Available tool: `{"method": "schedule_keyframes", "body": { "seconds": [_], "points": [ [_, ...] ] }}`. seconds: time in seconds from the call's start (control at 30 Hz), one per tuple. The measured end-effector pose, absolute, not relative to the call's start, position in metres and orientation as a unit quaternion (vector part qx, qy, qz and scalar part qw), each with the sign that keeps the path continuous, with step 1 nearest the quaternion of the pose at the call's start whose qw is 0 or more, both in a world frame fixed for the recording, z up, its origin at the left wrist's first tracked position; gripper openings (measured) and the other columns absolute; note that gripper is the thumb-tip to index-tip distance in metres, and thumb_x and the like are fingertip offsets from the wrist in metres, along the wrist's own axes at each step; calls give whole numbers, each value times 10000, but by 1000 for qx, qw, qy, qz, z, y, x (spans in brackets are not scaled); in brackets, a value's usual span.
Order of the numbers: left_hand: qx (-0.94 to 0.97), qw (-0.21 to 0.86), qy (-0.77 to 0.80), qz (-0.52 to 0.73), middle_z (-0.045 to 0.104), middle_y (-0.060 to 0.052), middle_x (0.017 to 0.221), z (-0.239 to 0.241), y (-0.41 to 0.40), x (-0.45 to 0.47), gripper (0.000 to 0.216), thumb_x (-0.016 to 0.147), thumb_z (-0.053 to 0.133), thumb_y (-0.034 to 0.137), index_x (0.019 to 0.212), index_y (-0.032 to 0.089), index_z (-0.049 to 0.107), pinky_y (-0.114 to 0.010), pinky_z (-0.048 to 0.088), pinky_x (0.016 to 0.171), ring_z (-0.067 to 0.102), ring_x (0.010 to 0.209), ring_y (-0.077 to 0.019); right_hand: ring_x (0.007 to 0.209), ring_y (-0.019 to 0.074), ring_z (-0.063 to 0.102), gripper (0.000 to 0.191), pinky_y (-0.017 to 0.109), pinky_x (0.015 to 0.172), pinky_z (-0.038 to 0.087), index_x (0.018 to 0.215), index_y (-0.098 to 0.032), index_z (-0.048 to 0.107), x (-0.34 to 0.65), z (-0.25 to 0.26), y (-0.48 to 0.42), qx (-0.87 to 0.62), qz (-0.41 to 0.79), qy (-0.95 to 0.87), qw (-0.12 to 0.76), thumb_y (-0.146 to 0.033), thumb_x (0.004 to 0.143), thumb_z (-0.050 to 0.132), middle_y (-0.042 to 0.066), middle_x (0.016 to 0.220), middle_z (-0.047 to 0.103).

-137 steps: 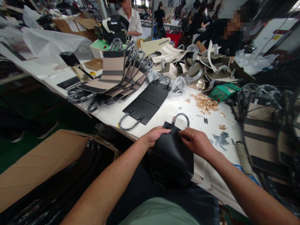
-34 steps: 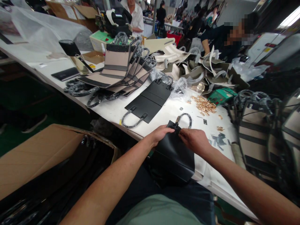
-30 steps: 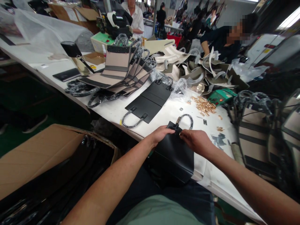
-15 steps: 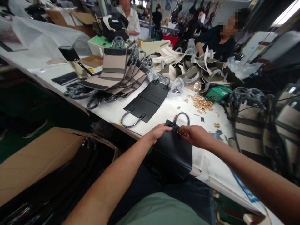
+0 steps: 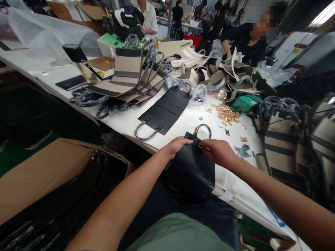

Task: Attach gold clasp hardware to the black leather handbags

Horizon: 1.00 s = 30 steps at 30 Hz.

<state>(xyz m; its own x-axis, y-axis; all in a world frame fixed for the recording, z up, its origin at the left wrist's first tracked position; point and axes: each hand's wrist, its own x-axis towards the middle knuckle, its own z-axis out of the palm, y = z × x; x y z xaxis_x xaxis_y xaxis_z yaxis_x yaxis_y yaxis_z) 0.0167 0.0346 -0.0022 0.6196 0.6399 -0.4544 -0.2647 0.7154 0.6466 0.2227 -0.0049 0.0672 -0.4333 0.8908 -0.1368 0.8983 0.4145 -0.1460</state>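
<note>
A black handbag panel (image 5: 193, 170) hangs over the table's front edge at my lap. Its looped handle (image 5: 205, 126), wrapped in clear film, points away from me, with a gold-coloured fitting at its base. My left hand (image 5: 176, 146) grips the panel's top edge, thumb on the upper face beside the handle base. With its fingers pinched, my right hand (image 5: 218, 150) is at the same edge on the other side of that base. A small gold-coloured piece shows at its fingertips, too small to make out fully. Beyond my hands lies another black handbag panel (image 5: 164, 109), flat, with handles.
Gold-coloured metal fittings (image 5: 226, 114) lie heaped by a green box (image 5: 246, 104). Stacked beige-and-black panels (image 5: 128, 66) stand at the left, more panels (image 5: 280, 139) at the right. An open carton (image 5: 44, 167) sits beside my left arm. A co-worker (image 5: 242, 43) is across the table.
The camera view has shifted slightly. Both hands stay at the panel's top edge, and the right fingers have barely moved.
</note>
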Motion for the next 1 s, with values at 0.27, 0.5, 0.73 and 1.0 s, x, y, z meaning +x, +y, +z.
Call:
{"method": "schedule_keyframes", "body": {
  "seconds": [0.27,0.5,0.73,1.0],
  "points": [
    [264,862,345,262,749,-101,750,-5,34,17,247,695,700,201,921,105,724,-307,531,612,680,590,-205,796,164,693,256,243,691,466,1068,-294,693,236,70,8,502,-229,834,17,-224,900,514,-5,933,761],
    [262,872,332,245,744,-108,737,-5,35,15,227,719,681,206,910,91,724,-298,527,585,669,563,-196,826,151,679,233,237,710,461,1043,-275,688,236,64,-1,515,-189,836,-29,-221,904,509,3,982,741],
    [260,870,333,254,750,-116,771,-3,34,15,223,736,673,188,929,87,719,-299,537,621,683,602,-198,761,167,639,182,250,659,386,956,-220,648,222,75,-6,490,-56,869,47,-181,837,517,29,845,700],
    [263,868,343,244,751,-112,778,-3,37,15,233,736,681,209,936,96,719,-300,538,607,677,588,-197,734,156,623,161,248,630,350,936,-222,637,225,72,1,480,-63,873,60,-182,837,516,23,824,693]
  ]
}}
